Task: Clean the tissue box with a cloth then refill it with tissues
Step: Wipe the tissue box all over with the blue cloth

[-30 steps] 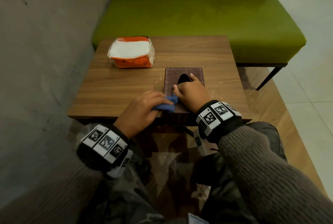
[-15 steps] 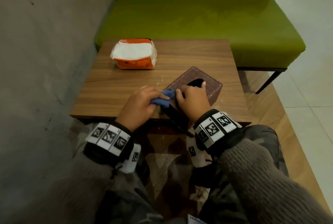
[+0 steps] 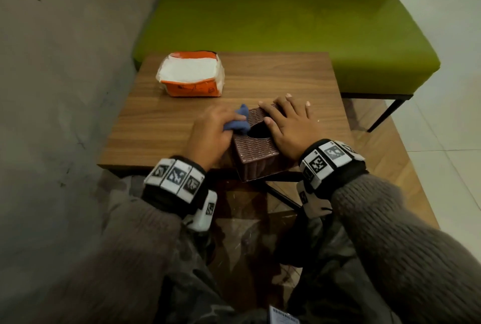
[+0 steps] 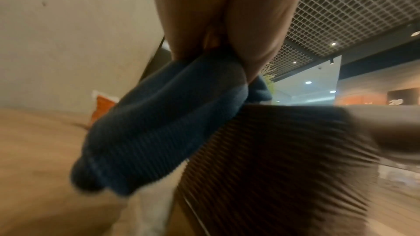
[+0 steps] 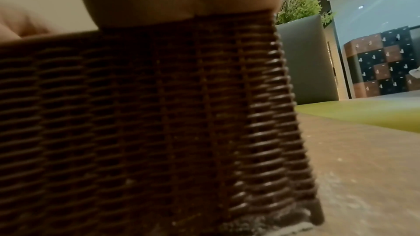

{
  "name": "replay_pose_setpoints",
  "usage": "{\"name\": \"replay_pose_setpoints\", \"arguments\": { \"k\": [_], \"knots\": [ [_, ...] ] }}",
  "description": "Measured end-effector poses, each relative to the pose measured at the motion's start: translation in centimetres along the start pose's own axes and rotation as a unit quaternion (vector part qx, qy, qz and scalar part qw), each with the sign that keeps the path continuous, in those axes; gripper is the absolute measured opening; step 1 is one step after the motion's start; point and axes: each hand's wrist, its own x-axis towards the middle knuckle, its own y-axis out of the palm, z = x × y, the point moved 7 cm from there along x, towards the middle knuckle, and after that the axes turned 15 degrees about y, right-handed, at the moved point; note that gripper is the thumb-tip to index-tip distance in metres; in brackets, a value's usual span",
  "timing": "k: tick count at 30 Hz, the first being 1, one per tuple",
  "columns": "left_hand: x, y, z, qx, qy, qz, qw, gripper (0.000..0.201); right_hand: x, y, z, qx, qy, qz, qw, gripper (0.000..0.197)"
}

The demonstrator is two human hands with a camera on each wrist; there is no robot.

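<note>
A brown woven tissue box (image 3: 253, 153) with an oval slot on top stands at the table's near edge, one corner jutting past it. My right hand (image 3: 289, 121) lies flat on the box's top right, fingers spread and straight. My left hand (image 3: 208, 136) grips a bunched blue cloth (image 3: 238, 121) against the box's upper left edge. In the left wrist view the blue cloth (image 4: 159, 123) is pinched between the fingers (image 4: 256, 24) and touches the woven box (image 4: 284, 168). The right wrist view shows the box's woven side (image 5: 147, 123) close up under the palm. An orange pack of white tissues (image 3: 191, 74) lies at the table's far left.
The small wooden table (image 3: 286, 76) stands against a grey wall (image 3: 65, 63) on the left. A green bench (image 3: 286, 26) runs behind it. White crumbs or dust lie on the table by the box's base (image 5: 341, 177). My knees are under the near edge.
The box has turned from lying skewed to standing with its short end toward me. My right hand went from gripping by the slot to lying flat on top. The cloth moved farther up the left edge.
</note>
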Motion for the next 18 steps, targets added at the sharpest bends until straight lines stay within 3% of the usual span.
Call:
{"name": "replay_pose_setpoints", "arguments": {
  "k": [4, 10, 16, 18],
  "knots": [
    [-3.1, 1.3, -3.4, -0.027, 0.091, 0.077, 0.992, 0.043, 0.1, 0.0, 0.1, 0.014, -0.002, -0.005, 1.000, 0.044],
    [-0.3, 0.7, 0.3, 0.006, 0.000, -0.044, 0.999, 0.039, 0.2, -0.2, 0.0, 0.029, 0.014, -0.014, 0.999, 0.042],
    [-5.4, 1.2, -2.8, -0.014, 0.103, 0.024, 0.994, 0.043, 0.2, -0.3, 0.3, 0.046, 0.029, -0.041, 0.998, 0.040],
    [-4.5, 0.9, -1.8, -0.006, 0.090, 0.031, 0.995, 0.047, 0.1, -0.2, 0.4, 0.047, 0.051, -0.055, 0.996, 0.041]
  ]
}}
